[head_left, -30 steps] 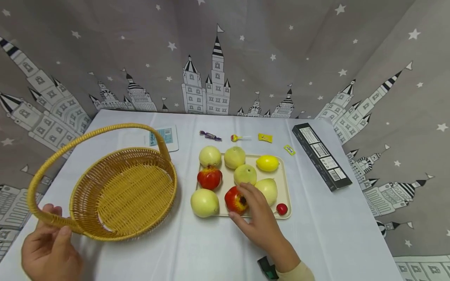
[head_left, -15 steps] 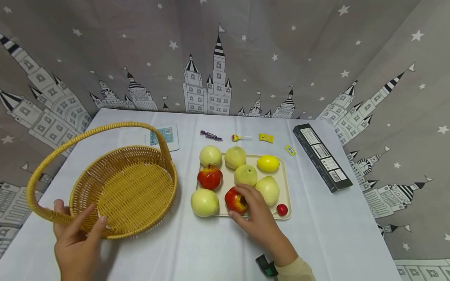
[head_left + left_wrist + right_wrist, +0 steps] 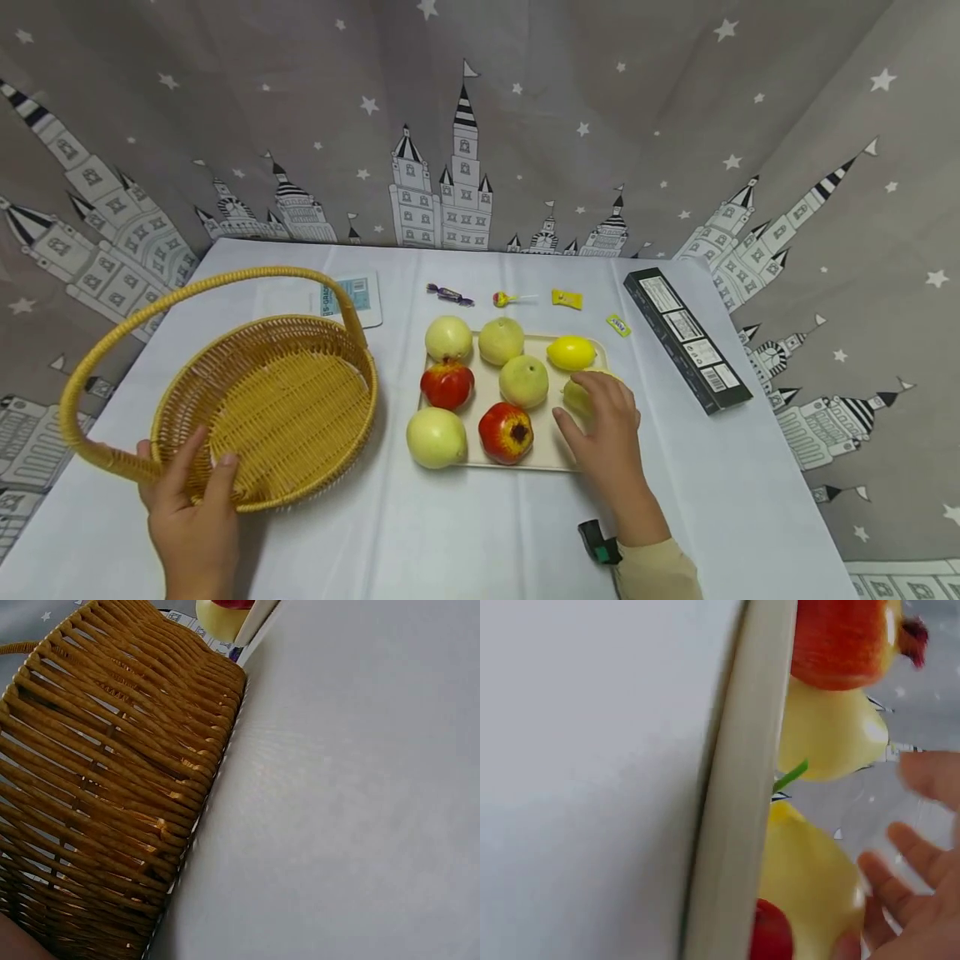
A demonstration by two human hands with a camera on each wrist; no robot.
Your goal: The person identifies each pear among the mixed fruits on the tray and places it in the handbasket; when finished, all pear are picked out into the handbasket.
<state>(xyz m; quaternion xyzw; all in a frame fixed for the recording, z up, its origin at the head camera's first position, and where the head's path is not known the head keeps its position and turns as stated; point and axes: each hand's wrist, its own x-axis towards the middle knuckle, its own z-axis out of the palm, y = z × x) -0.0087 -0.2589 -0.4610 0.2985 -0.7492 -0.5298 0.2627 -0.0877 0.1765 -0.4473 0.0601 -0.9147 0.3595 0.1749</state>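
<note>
At the left of the head view, my left hand (image 3: 193, 521) holds the near-left rim of a yellow wicker basket (image 3: 292, 417), with a finger and the thumb over the inner side. The left wrist view shows the woven outer wall of the basket (image 3: 112, 772). My right hand (image 3: 609, 433) is over a pale yellow-green pear (image 3: 577, 398) at the right of a cream tray (image 3: 480, 457). In the right wrist view its fingers are spread around the pear (image 3: 810, 877), thumb apart. A red cherry (image 3: 771, 930) sits beside the pear; the hand hides it from the head view.
Two pomegranates (image 3: 506, 433), several pale green fruits (image 3: 523, 382) and a lemon (image 3: 572, 353) lie on or at the tray. Behind are wrapped candies (image 3: 450, 294) and a lollipop (image 3: 504, 298). A black box (image 3: 686, 340) lies at right, a white-and-blue packet (image 3: 360, 296) behind the basket.
My right hand has left the front pomegranate and moved right to the pear. My left hand has shifted right from the handle's base onto the basket's near rim.
</note>
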